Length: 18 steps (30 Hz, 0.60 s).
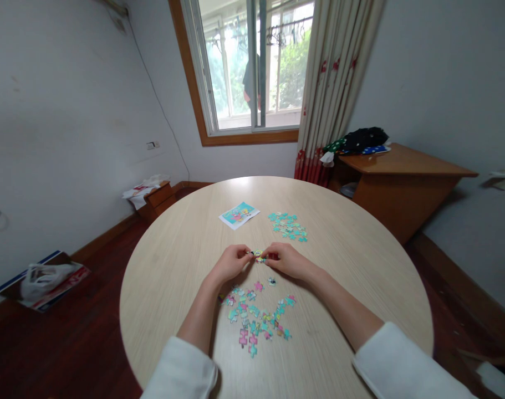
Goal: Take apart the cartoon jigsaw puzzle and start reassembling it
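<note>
Near the middle of the round table, my left hand (233, 260) pinches a small dark jigsaw piece (251, 252) between thumb and fingers. My right hand (284, 258) is closed on the right edge of a few joined jigsaw pieces (259, 255), yellow and multicoloured. The fingertips of both hands nearly meet around this small cluster. A lone dark-and-white piece (271, 281) lies just below my right hand. Between my forearms, loose pieces (254, 311) in teal, pink and yellow are spread on the tabletop, some touching one another.
Beyond my hands lie a printed picture card (239, 215) and a pile of mostly teal pieces (287, 226). The round table (161, 288) has a wooden desk (406, 160) with cloths behind it at right. A person (248, 83) shows through the window.
</note>
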Each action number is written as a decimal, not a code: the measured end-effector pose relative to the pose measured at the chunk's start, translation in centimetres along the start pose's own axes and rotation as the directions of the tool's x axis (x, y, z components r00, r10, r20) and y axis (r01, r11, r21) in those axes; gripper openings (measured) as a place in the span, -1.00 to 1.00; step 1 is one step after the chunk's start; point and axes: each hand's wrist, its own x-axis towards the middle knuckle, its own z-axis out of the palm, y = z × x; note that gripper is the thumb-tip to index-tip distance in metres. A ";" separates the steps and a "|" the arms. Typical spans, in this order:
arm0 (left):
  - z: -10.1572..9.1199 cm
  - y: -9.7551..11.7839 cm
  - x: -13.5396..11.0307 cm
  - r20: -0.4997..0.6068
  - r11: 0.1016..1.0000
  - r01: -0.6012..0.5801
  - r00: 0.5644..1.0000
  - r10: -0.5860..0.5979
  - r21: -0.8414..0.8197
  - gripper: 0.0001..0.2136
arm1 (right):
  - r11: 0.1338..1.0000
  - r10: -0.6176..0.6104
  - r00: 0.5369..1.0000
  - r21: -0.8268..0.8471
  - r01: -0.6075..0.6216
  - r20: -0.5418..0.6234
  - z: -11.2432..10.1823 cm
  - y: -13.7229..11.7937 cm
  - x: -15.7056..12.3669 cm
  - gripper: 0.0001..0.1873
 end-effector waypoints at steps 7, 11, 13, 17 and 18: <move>0.0 0.2 -0.1 0.010 1.000 0.014 1.000 -0.014 -0.017 -0.82 | 0.999 0.037 0.997 -0.001 -0.037 -0.064 0.2 0.3 0.4 -0.77; 0.0 0.2 -0.2 0.002 1.000 0.010 1.000 -0.010 -0.008 -0.82 | 0.999 0.021 0.997 -0.040 -0.024 -0.075 0.2 0.5 0.5 -0.74; 0.1 0.1 -0.1 -0.004 1.000 0.009 1.000 -0.009 -0.005 -0.83 | 0.999 0.009 0.999 -0.052 -0.011 -0.050 0.1 0.5 0.4 -0.72; 0.1 -0.1 0.0 0.002 1.000 0.003 1.000 -0.003 0.000 -0.83 | 0.999 0.025 0.999 -0.044 -0.026 -0.020 0.0 0.5 0.3 -0.70; 0.1 -0.1 0.0 0.004 1.000 0.000 1.000 0.000 0.004 -0.82 | 0.999 0.024 1.000 -0.034 -0.025 -0.021 0.1 0.5 0.3 -0.70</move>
